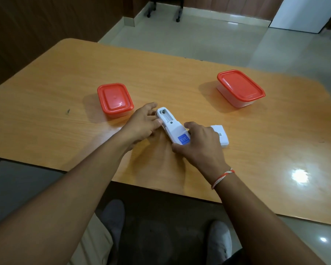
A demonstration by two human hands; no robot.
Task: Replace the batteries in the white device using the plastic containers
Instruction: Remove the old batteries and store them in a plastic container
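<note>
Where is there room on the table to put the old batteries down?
Bare table lies between the left container and right container, also along the right side. It's crowded around the white device, both hands and the cover.

wooden table point(65, 77) | on it: two red-lidded plastic containers point(115, 100) point(240, 88) well apart, white device point(172, 129) between, white cover point(221, 135) beside device

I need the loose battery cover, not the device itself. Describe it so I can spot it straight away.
On the orange wooden table, look just right of the right hand, which grips the white device. The battery cover is a small flat white piece lying there, partly hidden by that hand. Unlike the device, it carries a tiny printed code label, not a blue sticker.
</note>
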